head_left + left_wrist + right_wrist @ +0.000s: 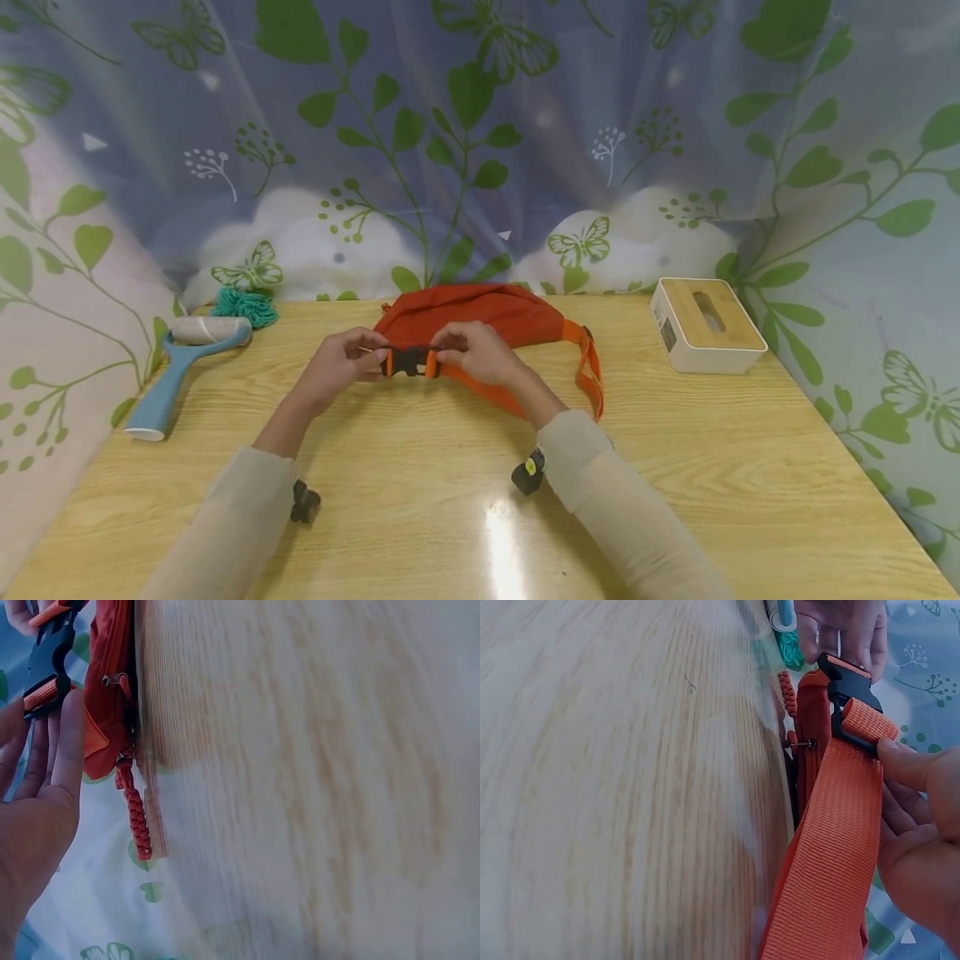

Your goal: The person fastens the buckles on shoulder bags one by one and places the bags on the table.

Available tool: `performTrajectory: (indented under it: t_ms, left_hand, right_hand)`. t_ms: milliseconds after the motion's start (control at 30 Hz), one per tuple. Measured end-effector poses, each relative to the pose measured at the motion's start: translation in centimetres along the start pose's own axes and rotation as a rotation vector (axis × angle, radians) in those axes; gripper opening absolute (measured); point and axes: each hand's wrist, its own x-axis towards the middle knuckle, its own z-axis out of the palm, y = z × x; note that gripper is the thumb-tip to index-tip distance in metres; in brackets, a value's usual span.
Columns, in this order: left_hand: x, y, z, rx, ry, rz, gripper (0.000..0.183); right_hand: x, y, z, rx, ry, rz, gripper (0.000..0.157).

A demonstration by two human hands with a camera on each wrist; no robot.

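- my left hand (341,367) is narrowed, thumb and fingers pinching one end of the black buckle (408,361).
- my right hand (476,354) is narrowed too, thumb on the buckle's other end and fingers behind it; the two halves meet between my hands, though i can't tell whether they are locked.
- the buckle sits right at my fingertips, just in front of the red waist bag (472,312), which lies beyond both my hands.
- the bag is along the far edge of the wooden surface (420,500), close up to the leaf-printed cloth (585,100), so there is little space behind it.
- on my right the orange strap (591,375) loops out from the bag's end and back under my right wrist.
- a red braided cord (137,821) hangs by the bag's zip on the left-hand side.
- my room for moving is toward me: wood grain and a bright glare show between my forearms, which come in from the near edge.
- to the left, well apart from the bag, a blue-handled roller (176,375) lies near the side edge, with a teal yarn bundle (247,307) just behind its head.
- to the right, a white box (708,323) with a slotted wooden top stands near the far right corner, apart from the strap.
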Motion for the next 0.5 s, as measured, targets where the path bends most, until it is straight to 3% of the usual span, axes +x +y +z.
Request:
performTrajectory:
  t_ms: [133, 500]
  left_hand:
    - [0.02, 0.04, 0.11, -0.053, 0.0, -0.016, 0.028]
    - [0.18, 0.0, 0.39, -0.029, 0.036, -0.022, 0.03]
  right_hand:
    - [0.05, -0.04, 0.04, 0.023, -0.004, 0.007, 0.014]
    - [0.16, -0.13, 0.38, 0.035, 0.002, 0.01, 0.014]
